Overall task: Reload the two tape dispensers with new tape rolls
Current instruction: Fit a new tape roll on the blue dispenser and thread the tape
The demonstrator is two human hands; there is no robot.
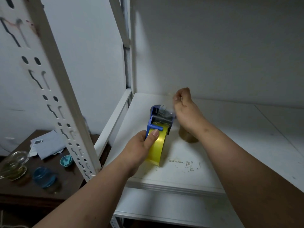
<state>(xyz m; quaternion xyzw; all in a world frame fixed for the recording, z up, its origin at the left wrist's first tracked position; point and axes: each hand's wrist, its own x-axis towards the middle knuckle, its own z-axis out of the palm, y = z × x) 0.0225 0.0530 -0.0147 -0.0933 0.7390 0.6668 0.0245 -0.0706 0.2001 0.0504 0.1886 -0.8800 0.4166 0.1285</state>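
A blue tape dispenser (157,120) with a yellow tape roll (158,148) mounted in it rests on the white shelf (230,137). My left hand (139,148) grips the dispenser and roll, thumb on the roll just below the blue handle. My right hand (185,106) is beyond the dispenser's head, fingers pinched on the clear tape end (171,102) pulled up from the front of the dispenser. A brownish tape roll (187,137) lies on the shelf under my right wrist, partly hidden.
A white slotted shelf post (54,89) rises at the left. Below left, a dark wooden table (32,191) carries a glass jar (13,165), a blue-lidded jar (44,177), a small teal dish (66,160) and papers (46,143). A lower shelf (164,209) sits beneath.
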